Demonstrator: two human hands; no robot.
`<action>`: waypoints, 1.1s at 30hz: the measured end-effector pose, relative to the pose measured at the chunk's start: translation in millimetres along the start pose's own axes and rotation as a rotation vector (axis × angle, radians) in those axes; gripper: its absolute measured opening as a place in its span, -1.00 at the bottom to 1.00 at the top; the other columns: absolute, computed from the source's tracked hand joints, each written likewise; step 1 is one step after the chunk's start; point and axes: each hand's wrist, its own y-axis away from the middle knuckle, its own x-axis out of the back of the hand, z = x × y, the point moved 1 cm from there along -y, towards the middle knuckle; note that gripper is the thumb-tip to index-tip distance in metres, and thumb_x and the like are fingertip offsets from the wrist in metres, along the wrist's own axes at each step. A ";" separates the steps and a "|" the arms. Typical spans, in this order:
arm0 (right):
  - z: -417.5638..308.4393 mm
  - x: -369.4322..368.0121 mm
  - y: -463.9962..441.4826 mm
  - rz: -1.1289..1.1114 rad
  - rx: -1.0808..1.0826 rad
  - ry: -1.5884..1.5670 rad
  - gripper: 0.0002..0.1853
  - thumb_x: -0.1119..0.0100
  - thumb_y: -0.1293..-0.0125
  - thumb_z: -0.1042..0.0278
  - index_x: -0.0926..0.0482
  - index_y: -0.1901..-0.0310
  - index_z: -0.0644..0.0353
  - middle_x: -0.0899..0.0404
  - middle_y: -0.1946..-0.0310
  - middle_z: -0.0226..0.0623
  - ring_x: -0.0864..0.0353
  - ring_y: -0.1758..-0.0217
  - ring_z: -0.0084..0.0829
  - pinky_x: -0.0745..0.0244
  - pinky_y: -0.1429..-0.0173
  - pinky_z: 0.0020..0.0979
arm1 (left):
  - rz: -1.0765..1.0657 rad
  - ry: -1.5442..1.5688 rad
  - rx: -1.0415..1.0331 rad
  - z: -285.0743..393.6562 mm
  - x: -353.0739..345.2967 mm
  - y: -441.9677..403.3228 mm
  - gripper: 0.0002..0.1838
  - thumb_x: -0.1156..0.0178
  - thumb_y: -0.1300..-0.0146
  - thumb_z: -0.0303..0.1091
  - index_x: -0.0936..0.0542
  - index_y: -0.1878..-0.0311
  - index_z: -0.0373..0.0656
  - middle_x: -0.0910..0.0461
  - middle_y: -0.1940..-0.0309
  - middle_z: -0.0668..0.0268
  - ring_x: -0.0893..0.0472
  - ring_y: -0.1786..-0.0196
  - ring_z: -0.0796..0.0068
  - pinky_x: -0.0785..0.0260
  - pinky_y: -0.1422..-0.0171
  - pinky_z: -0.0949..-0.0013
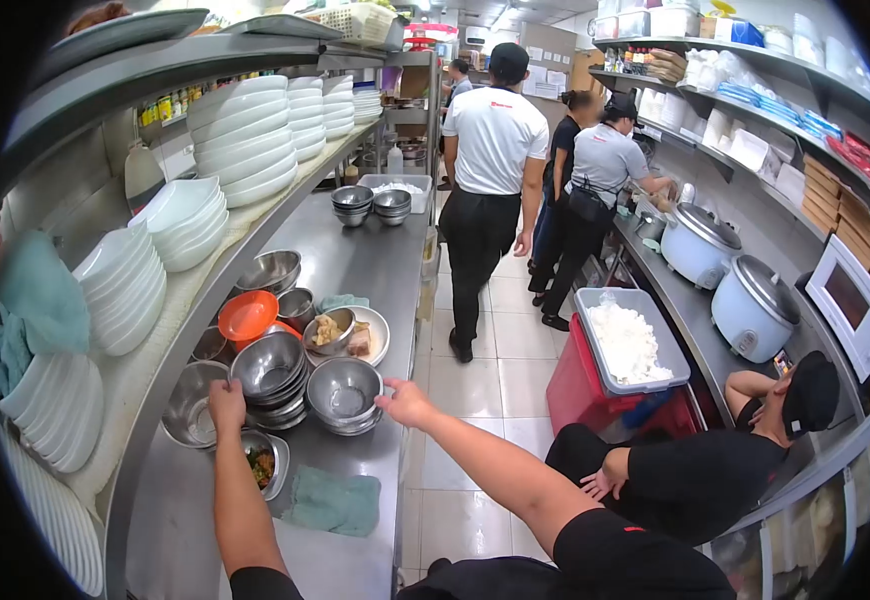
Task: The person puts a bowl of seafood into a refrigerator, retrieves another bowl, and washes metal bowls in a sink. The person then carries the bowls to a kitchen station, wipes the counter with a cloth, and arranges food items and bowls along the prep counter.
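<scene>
White bowls [123, 288] are stacked on the shelf at far left. On the steel counter [180, 500], a wide metal bowl [189, 402] is placed just beside the left hand [227, 404], whose fingers are curled at the edge of a tall bowl stack [271, 376]; whether they are clamped cannot be told. Farther right, a shorter bowl stack [345, 392] is touched at its rim by the right hand [408, 403]; its grip cannot be told either.

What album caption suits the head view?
Left fingers and right fingers at separate metal bowl stacks on a kitchen counter.
</scene>
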 end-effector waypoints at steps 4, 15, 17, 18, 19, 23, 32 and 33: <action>3.4 8.6 12.1 0.002 0.099 0.135 -0.38 -0.30 -0.18 0.04 -0.51 -0.19 0.26 -0.57 -0.07 0.14 -0.56 -0.18 -0.05 -0.43 -0.28 -0.26 | 0.082 0.122 -0.157 -13.2 16.1 17.8 -0.60 -0.14 -0.31 -0.14 -0.50 -0.04 -0.27 -0.61 0.20 0.08 -0.60 0.38 0.18 -0.42 0.29 0.17; 54.1 48.8 108.3 -0.193 -0.091 -0.316 -0.45 -0.31 -0.26 0.05 -0.50 -0.14 0.28 -0.62 0.15 -0.24 -0.60 0.38 -0.51 -0.56 0.31 -0.44 | -0.140 0.686 0.248 -46.4 169.3 263.3 -0.77 -0.05 -0.42 -0.14 -0.45 0.08 -0.09 -0.45 0.43 0.38 -0.37 0.68 0.62 -0.19 0.70 0.51; 70.0 54.0 140.2 -0.200 -0.137 -0.373 -0.47 -0.29 -0.27 0.04 -0.51 -0.14 0.24 -0.62 0.16 -0.28 -0.60 0.38 -0.51 -0.55 0.34 -0.46 | -0.143 0.650 0.266 -58.4 197.2 308.8 -0.76 -0.06 -0.41 -0.12 -0.45 0.06 -0.08 -0.45 0.43 0.36 -0.38 0.68 0.61 -0.20 0.69 0.51; 83.2 53.0 148.0 -0.193 -0.163 -0.368 -0.50 -0.28 -0.28 0.04 -0.51 -0.13 0.21 -0.62 0.17 -0.29 -0.61 0.38 -0.51 -0.55 0.35 -0.47 | -0.137 0.634 0.283 -63.6 206.7 330.3 -0.75 -0.07 -0.41 -0.11 -0.45 0.05 -0.07 -0.46 0.42 0.36 -0.38 0.68 0.61 -0.20 0.69 0.51; 95.7 47.3 155.5 -0.201 -0.189 -0.361 -0.52 -0.27 -0.29 0.04 -0.52 -0.12 0.18 -0.61 0.17 -0.30 -0.61 0.37 -0.51 -0.54 0.36 -0.48 | -0.129 0.635 0.299 -72.5 216.9 349.6 -0.72 -0.08 -0.40 -0.12 -0.45 0.00 -0.09 -0.48 0.40 0.34 -0.39 0.67 0.59 -0.24 0.67 0.49; 120.5 43.7 206.7 -0.225 -0.188 -0.456 -0.70 -0.18 -0.36 0.15 -0.57 -0.04 0.07 -0.62 0.18 -0.36 -0.66 0.33 -0.51 -0.56 0.35 -0.48 | -0.099 0.527 0.290 -72.9 261.9 432.7 -0.68 -0.11 -0.37 -0.16 -0.50 -0.02 -0.18 -0.54 0.33 0.28 -0.43 0.62 0.53 -0.30 0.58 0.46; 128.3 15.3 301.3 -0.162 -0.239 -0.757 -0.86 -0.20 -0.28 0.40 -0.51 0.15 0.08 -0.55 0.31 -0.40 -0.60 0.35 -0.43 -0.51 0.38 -0.46 | -0.032 0.455 0.367 -56.8 358.2 571.2 -0.69 -0.10 -0.40 -0.22 -0.51 -0.05 -0.23 -0.57 0.34 0.32 -0.50 0.56 0.60 -0.36 0.51 0.49; 122.4 10.3 308.6 -0.150 -0.216 -0.781 -0.88 -0.20 -0.28 0.40 -0.50 0.17 0.08 -0.54 0.31 -0.39 -0.60 0.36 -0.44 -0.51 0.38 -0.46 | -0.014 0.465 0.368 -61.4 370.6 584.9 -0.69 -0.10 -0.40 -0.22 -0.50 -0.06 -0.24 -0.57 0.34 0.33 -0.50 0.55 0.61 -0.36 0.51 0.49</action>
